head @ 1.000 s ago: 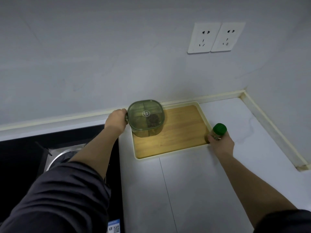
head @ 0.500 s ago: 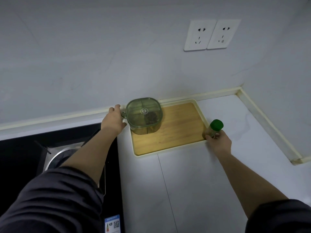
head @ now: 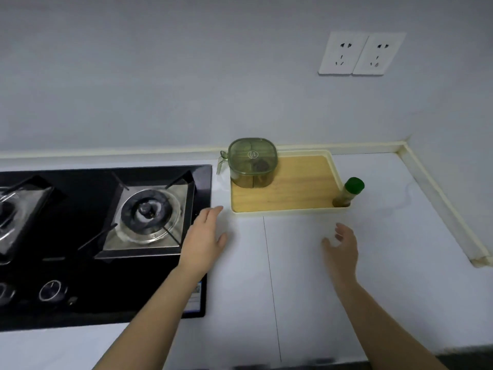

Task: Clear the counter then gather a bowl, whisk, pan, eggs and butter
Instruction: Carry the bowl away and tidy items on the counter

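A wooden tray (head: 293,193) with a cream rim sits on the white counter (head: 306,276) against the back wall. On its back left corner stands a green lidded container (head: 252,162) with a handle at its left. A small spice bottle (head: 348,192) with a green cap stands in the tray's front right corner. My left hand (head: 204,241) hovers over the counter in front of the tray's left corner, fingers straight, holding nothing. My right hand (head: 341,247) hangs in front of the bottle, fingers loosely spread and empty.
A black gas hob (head: 106,236) with two burners and knobs fills the counter's left side. Two wall sockets (head: 361,53) sit above the tray. A raised cream edge (head: 440,198) borders the counter at the back and right.
Both hands have let go, the left of the green container and the right of the spice bottle, and pulled back toward me. The view has swung left, showing the hob.
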### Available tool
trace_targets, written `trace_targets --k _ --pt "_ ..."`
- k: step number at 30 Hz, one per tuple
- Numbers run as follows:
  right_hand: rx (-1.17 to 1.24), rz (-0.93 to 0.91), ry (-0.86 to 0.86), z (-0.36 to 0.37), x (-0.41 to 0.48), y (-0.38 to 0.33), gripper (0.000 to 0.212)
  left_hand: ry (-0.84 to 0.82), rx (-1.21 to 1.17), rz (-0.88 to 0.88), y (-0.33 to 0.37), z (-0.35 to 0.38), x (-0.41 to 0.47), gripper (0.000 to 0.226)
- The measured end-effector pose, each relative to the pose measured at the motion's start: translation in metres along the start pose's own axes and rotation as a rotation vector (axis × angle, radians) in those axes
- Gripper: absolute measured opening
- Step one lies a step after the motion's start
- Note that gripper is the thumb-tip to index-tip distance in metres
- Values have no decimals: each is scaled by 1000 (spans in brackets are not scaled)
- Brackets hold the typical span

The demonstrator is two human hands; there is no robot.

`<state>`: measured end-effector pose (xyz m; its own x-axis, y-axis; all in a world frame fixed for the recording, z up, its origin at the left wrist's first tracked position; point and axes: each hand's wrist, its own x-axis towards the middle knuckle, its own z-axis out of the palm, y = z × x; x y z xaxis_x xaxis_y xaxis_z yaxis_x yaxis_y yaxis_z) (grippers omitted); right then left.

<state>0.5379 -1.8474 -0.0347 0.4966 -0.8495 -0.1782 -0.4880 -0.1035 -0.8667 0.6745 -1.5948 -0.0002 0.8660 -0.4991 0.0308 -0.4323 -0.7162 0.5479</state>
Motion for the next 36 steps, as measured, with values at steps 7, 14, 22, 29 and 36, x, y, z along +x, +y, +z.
trace_targets --k 7,14,22,29,36 --pt "15 -276 -444 50 -114 -27 40 106 -139 -39 -15 -26 -118 49" --pt "-29 -486 -931 103 -241 -100 34 381 -222 -297 -68 -99 -232 40" --pt "34 -532 -1222 204 -451 -147 30 676 -294 -585 -182 -205 -413 29" --pt "46 -604 -1468 274 -619 -169 30 935 -304 -726 -257 -289 -527 24" --pt "12 -654 -1590 337 -715 -180 35 1083 -341 -823 -317 -324 -592 21"
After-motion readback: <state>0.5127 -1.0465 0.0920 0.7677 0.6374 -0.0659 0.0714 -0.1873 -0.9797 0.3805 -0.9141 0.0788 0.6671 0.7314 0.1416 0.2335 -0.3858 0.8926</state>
